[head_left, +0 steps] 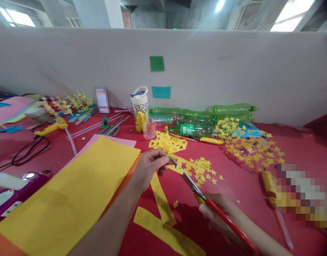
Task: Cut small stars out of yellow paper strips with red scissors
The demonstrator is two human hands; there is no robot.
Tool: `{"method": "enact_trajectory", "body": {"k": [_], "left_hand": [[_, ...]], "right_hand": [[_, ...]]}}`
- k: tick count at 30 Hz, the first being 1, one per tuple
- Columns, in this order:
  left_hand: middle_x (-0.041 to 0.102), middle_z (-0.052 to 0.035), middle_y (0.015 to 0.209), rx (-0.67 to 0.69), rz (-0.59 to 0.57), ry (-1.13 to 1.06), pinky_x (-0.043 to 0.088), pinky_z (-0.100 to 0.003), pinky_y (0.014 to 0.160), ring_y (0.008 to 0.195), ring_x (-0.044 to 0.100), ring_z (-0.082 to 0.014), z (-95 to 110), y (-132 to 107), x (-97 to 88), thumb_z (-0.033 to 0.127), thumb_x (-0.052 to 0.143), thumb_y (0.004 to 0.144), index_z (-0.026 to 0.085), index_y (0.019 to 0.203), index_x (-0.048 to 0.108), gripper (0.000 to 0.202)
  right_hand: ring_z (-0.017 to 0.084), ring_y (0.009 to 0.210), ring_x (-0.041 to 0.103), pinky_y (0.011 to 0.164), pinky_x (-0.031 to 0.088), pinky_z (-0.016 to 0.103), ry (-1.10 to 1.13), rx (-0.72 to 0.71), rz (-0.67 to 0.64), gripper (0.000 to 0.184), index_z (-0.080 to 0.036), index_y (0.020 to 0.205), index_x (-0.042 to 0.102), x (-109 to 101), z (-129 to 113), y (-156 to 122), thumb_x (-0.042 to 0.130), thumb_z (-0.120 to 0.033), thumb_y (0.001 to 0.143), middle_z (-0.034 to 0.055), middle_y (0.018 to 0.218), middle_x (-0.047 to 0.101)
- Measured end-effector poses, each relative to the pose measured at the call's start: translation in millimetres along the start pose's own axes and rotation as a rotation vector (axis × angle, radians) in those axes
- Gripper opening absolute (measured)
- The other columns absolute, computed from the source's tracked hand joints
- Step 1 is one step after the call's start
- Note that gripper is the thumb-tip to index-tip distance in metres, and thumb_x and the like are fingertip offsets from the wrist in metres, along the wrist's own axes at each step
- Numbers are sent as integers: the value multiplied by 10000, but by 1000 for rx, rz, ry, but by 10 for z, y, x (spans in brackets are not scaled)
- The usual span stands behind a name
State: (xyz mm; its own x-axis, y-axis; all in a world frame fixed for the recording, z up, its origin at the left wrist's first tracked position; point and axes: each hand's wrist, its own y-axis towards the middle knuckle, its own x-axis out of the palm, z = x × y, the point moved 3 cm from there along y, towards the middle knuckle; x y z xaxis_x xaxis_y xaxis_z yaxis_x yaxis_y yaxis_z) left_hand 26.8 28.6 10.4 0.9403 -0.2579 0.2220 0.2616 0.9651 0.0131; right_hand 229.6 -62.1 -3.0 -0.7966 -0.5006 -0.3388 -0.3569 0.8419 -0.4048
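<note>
My left hand point(149, 169) pinches a small piece of yellow paper point(165, 148) above the red table. My right hand point(219, 213) grips red-handled scissors point(203, 197), whose blades point up-left and meet the paper at the left fingertips. Under the hands lie yellow paper strips point(159, 209). A pile of small cut yellow stars point(203, 170) sits just right of the blades. A yellow sheet with star-shaped holes point(169, 142) lies behind the left hand.
Large yellow sheets point(73, 192) lie stacked at the left over pink and orange ones. Green plastic bottles point(206, 119), a clear cup point(149, 128), a white mug point(139, 101), more stars point(248, 142), a glue gun point(50, 128), green scissors point(111, 128) and cables lie toward the grey wall.
</note>
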Motion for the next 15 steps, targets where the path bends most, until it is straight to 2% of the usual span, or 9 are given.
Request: {"method": "enact_trajectory", "body": {"k": [6, 15], "left_hand": [[581, 19, 596, 7, -10, -21, 387, -165, 427, 451, 465, -55, -5, 7, 5, 204, 605, 774, 162, 654, 595, 127], [567, 22, 591, 20, -17, 1, 395, -169, 432, 459, 467, -57, -18, 10, -2, 219, 606, 788, 162, 670, 590, 133]], "right_hand": [[94, 438, 432, 411, 282, 201, 1, 6, 9, 505, -202, 611, 428, -12, -20, -7, 521, -674, 762, -46, 489, 437], [82, 413, 391, 391, 272, 198, 19, -7, 4, 506, -210, 604, 385, -4, 30, 21, 514, -672, 765, -61, 487, 392]]}}
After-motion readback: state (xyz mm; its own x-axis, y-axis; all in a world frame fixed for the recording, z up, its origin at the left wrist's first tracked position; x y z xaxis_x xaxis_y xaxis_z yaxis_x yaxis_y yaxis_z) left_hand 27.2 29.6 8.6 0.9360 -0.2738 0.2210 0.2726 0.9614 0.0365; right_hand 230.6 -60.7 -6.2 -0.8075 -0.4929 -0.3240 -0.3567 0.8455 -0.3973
